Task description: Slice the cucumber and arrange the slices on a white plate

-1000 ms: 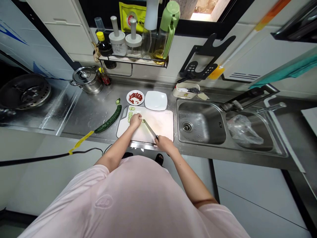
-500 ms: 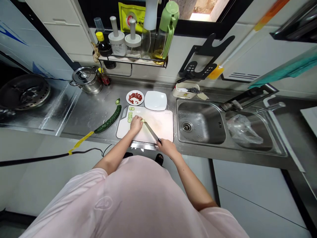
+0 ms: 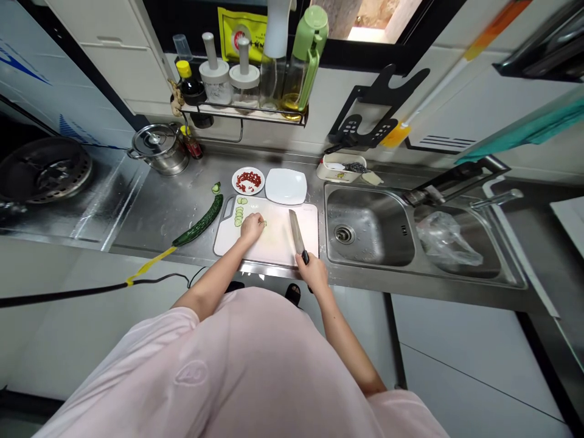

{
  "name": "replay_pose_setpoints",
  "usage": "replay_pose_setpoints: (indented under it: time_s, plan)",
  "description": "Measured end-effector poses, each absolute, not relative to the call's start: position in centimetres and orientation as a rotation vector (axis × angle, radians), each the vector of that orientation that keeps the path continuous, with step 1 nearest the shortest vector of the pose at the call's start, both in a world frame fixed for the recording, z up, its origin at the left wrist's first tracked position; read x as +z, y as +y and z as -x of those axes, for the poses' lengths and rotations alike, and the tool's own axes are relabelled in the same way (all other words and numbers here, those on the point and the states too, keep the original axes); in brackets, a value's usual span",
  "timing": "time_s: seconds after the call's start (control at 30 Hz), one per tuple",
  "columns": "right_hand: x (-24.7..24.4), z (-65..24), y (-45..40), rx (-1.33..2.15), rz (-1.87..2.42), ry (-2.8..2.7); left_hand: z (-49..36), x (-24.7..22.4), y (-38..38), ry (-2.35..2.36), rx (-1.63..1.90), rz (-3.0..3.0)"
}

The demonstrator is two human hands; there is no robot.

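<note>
My right hand [image 3: 312, 271] is closed round the black handle of a kitchen knife [image 3: 295, 230], its blade pointing away from me over the right part of the white cutting board [image 3: 278, 243]. Left of the blade, my left hand [image 3: 252, 227] rests on the board with fingers pinched together. Pale green cucumber slices [image 3: 264, 224] show at its fingertips; how many is hidden. Several more cucumber slices [image 3: 239, 216] lie in a row by the board's left edge. Beside the board is a long dark green cucumber [image 3: 201, 224], with a cut end piece [image 3: 216, 188] behind it.
Behind the board stand a plate of chopped red pieces [image 3: 238, 186] and a white square plate [image 3: 286, 185]. The sink [image 3: 369, 225] is to the right. A steel pot [image 3: 160, 149] and gas stove [image 3: 45, 168] are at left, bottles on a wall rack [image 3: 246, 112] above.
The knife has moved right, away from my left hand, and its blade has swung to point away from me. My left hand has barely shifted.
</note>
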State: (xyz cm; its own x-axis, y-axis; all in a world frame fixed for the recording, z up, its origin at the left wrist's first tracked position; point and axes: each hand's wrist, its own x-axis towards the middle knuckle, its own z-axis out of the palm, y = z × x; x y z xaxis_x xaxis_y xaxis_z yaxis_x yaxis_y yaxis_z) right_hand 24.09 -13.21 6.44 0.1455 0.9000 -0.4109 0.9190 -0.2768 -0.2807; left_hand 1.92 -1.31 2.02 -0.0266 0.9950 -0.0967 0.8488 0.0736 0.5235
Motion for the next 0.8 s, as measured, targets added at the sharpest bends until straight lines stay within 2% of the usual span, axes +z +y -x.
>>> replay_pose_setpoints:
  time_s: [0.37, 0.8]
  plan:
    - [6.7, -24.3, -12.6, -0.779, -2.373, 1.772, -1.2, 3.3, -3.0, 1.979, 0.547, -1.632]
    - [6.2, -24.6, -12.4, -0.791, -2.361, 1.762, 3.2, 3.1, -5.5, 2.366, 0.598, -1.501]
